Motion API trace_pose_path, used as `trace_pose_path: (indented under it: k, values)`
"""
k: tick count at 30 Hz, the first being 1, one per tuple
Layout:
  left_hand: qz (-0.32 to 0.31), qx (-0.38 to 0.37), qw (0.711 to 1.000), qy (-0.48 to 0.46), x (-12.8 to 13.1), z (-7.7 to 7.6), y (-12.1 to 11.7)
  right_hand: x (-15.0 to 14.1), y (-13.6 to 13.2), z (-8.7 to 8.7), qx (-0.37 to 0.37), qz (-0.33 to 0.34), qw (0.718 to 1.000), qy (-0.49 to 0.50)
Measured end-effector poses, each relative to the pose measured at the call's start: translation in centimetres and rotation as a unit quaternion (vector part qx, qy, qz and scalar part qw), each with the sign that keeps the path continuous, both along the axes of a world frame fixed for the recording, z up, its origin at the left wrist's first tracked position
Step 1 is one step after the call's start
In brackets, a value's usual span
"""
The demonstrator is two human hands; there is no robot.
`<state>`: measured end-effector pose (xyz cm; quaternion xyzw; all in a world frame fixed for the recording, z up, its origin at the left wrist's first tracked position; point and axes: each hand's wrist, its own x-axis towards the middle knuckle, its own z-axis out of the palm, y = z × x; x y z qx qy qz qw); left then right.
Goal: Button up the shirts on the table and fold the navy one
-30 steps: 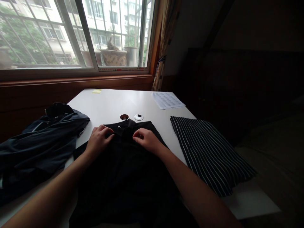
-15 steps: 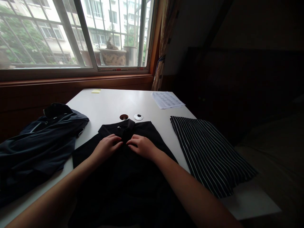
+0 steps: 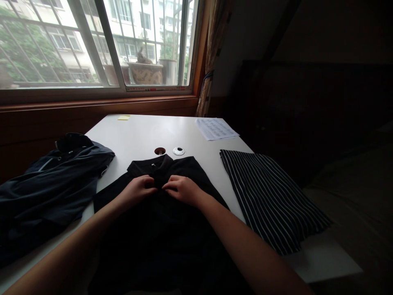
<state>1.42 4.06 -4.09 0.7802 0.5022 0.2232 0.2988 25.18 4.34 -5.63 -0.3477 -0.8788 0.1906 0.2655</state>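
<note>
A black collared shirt [image 3: 166,237] lies spread face up on the white table [image 3: 138,131], its collar pointing away from me. Just below the collar, my left hand [image 3: 139,190] pinches the front placket between thumb and fingers. My right hand [image 3: 181,188] does the same from the other side, its fingertips close to those of the left. The bit of cloth between the fingertips is dark, and no button can be made out there. A small white label shows inside the collar.
A dark navy garment [image 3: 58,180] lies bunched at the left. On the right is a folded black-and-white striped cloth [image 3: 270,192]. Printed papers [image 3: 216,129], a yellow note [image 3: 123,117], a cable hole [image 3: 160,151] and its round cover [image 3: 178,151] are toward the back, below the window.
Both hands have moved from the collar's sides down and inward to the front placket, where their fingertips now nearly meet. The collar lies flatter and more fully uncovered.
</note>
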Motion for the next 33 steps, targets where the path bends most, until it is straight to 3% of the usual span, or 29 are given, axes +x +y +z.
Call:
trace_pose_path:
  k: [9, 33]
  values:
    - [-0.021, 0.01, 1.0, -0.007, -0.3, -0.59, 0.32, -0.05, 0.08, -0.12, -0.002, 0.004, 1.0, 0.007]
    - [-0.019, 0.01, 0.999, -0.026, -0.04, 0.18, 0.04, 0.15, 0.32, 0.01, -0.018, 0.003, 1.0, 0.017]
